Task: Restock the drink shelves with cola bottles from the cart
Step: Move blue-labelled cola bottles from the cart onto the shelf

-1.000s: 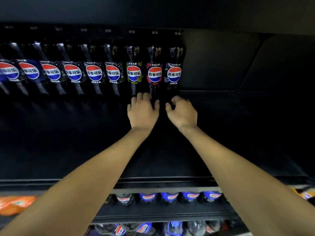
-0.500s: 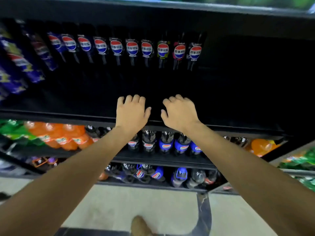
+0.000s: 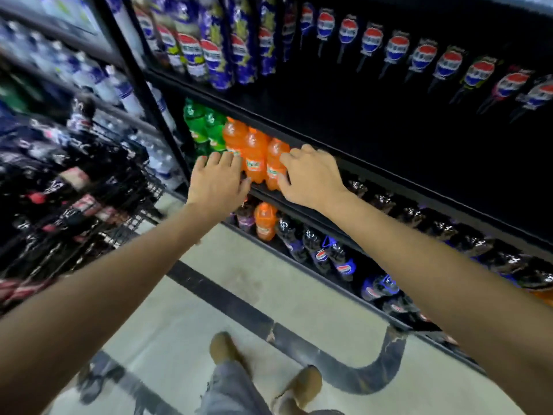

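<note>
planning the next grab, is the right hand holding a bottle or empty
Empty: the right hand lies loosely spread before the orange bottles, curled round nothing.

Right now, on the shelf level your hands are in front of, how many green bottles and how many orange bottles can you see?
Green bottles: 2
Orange bottles: 3
Total: 5
</note>
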### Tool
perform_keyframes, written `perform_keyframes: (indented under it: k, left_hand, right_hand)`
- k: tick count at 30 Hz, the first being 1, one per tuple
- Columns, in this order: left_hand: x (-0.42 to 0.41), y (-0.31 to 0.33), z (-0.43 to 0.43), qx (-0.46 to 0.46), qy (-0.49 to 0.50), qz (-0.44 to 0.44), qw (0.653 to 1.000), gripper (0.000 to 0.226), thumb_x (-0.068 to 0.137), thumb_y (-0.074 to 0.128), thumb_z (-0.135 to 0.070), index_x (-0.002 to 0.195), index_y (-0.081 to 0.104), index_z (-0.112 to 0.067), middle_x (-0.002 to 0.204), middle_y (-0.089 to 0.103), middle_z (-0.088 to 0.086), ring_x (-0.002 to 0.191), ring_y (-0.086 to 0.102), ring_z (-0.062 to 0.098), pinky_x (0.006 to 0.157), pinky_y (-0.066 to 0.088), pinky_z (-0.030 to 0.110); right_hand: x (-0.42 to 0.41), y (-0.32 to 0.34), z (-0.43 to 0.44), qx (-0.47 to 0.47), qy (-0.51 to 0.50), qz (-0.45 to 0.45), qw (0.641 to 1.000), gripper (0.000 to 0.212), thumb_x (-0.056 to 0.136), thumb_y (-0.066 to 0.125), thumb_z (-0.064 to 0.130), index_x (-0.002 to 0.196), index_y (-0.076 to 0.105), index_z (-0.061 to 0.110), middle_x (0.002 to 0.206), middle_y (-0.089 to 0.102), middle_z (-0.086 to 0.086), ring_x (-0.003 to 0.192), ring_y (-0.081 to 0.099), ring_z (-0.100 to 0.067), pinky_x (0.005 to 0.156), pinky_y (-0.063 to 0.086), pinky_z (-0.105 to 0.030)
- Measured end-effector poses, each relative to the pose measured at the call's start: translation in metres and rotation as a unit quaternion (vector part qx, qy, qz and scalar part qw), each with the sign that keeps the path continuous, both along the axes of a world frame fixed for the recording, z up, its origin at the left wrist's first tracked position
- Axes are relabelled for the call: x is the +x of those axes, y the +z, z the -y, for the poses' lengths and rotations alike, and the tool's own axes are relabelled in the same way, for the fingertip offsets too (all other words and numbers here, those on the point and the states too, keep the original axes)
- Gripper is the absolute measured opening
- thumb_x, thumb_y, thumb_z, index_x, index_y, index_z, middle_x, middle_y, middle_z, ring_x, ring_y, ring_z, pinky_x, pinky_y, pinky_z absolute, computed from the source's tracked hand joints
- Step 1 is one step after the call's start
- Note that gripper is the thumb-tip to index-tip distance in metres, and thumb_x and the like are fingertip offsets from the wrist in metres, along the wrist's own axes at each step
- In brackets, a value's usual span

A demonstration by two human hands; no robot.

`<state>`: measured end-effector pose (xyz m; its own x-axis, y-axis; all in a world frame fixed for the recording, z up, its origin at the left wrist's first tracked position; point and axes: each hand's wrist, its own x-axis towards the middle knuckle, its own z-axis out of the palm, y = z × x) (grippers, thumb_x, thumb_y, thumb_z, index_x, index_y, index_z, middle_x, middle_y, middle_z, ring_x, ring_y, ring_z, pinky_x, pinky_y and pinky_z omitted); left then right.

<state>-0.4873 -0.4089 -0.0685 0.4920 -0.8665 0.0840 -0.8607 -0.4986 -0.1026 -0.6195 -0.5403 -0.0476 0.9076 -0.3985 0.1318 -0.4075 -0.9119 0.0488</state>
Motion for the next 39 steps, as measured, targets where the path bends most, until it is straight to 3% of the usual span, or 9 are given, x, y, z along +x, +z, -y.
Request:
perform_keyframes:
  k: [6, 12, 18, 23, 27, 29, 33, 39]
  left_hand:
    - [0.087, 0.022, -0.109, 0.010, 0.072, -0.024, 0.997, 0.045, 0.093, 0.047, -0.042, 0.122, 0.052, -0.009, 0.122, 0.055, 0.012, 0.117, 0.049, 0.032, 0.096, 0.035, 0.042]
    - [0.163, 0.036, -0.216, 0.052, 0.146, 0.011, 0.988, 0.047, 0.095, 0.042, -0.043, 0.127, 0.049, -0.009, 0.126, 0.053, 0.010, 0.119, 0.047, 0.031, 0.098, 0.033, 0.041]
    - [0.222, 0.044, -0.298, 0.037, 0.255, 0.007, 0.966, 0.045, 0.095, 0.044, -0.043, 0.124, 0.051, -0.009, 0.124, 0.055, 0.010, 0.116, 0.049, 0.032, 0.097, 0.034, 0.042]
    - [0.261, 0.048, -0.342, 0.042, 0.331, 0.007, 0.943, 0.046, 0.094, 0.045, -0.044, 0.124, 0.052, -0.009, 0.122, 0.055, 0.011, 0.116, 0.050, 0.031, 0.096, 0.035, 0.042]
    - [0.295, 0.049, -0.365, 0.037, 0.387, 0.004, 0.921, 0.047, 0.095, 0.044, -0.043, 0.128, 0.050, -0.010, 0.127, 0.054, 0.011, 0.120, 0.049, 0.032, 0.100, 0.034, 0.042]
    - [0.311, 0.051, -0.374, 0.041, 0.414, 0.004, 0.909, 0.049, 0.096, 0.043, -0.044, 0.131, 0.048, -0.009, 0.130, 0.053, 0.011, 0.121, 0.048, 0.032, 0.101, 0.035, 0.043]
    - [0.339, 0.054, -0.388, 0.026, 0.470, 0.005, 0.882, 0.045, 0.095, 0.044, -0.042, 0.123, 0.052, -0.007, 0.124, 0.056, 0.013, 0.117, 0.050, 0.033, 0.098, 0.036, 0.044]
    - [0.364, 0.051, -0.413, 0.029, 0.537, 0.001, 0.843, 0.049, 0.095, 0.041, -0.047, 0.122, 0.053, -0.008, 0.124, 0.056, 0.013, 0.117, 0.050, 0.032, 0.098, 0.036, 0.044]
  right_hand:
    - [0.115, 0.009, -0.082, 0.052, 0.079, 0.023, 0.995, 0.029, 0.092, 0.046, 0.033, 0.105, 0.061, 0.011, 0.103, 0.065, -0.009, 0.104, 0.055, -0.031, 0.069, 0.036, -0.035]
    - [0.230, 0.010, -0.163, 0.066, 0.171, 0.035, 0.982, 0.029, 0.092, 0.046, 0.031, 0.104, 0.063, 0.011, 0.097, 0.065, -0.007, 0.099, 0.058, -0.031, 0.063, 0.036, -0.033]
    - [0.323, 0.016, -0.231, 0.075, 0.277, 0.033, 0.957, 0.028, 0.096, 0.041, 0.032, 0.104, 0.061, 0.013, 0.090, 0.064, -0.004, 0.093, 0.058, -0.027, 0.058, 0.032, -0.030]
    - [0.392, 0.018, -0.279, 0.084, 0.358, 0.019, 0.930, 0.019, 0.095, 0.042, 0.031, 0.087, 0.048, 0.016, 0.075, 0.055, -0.001, 0.082, 0.057, -0.025, 0.051, 0.031, -0.028]
    - [0.450, 0.017, -0.307, 0.068, 0.416, 0.001, 0.907, 0.025, 0.095, 0.043, 0.032, 0.097, 0.057, 0.012, 0.079, 0.051, -0.002, 0.088, 0.058, -0.029, 0.056, 0.034, -0.030]
    - [0.478, 0.018, -0.318, 0.077, 0.440, -0.003, 0.895, 0.021, 0.094, 0.045, 0.031, 0.091, 0.054, 0.013, 0.077, 0.047, -0.001, 0.088, 0.058, -0.030, 0.057, 0.034, -0.031]
    - [0.527, 0.021, -0.339, 0.083, 0.486, -0.017, 0.870, 0.025, 0.092, 0.045, 0.029, 0.104, 0.059, 0.012, 0.090, 0.062, -0.009, 0.094, 0.058, -0.031, 0.063, 0.037, -0.033]
    - [0.576, 0.019, -0.370, 0.044, 0.546, -0.030, 0.836, 0.025, 0.092, 0.044, 0.029, 0.100, 0.058, 0.011, 0.095, 0.064, -0.009, 0.098, 0.059, -0.032, 0.064, 0.036, -0.033]
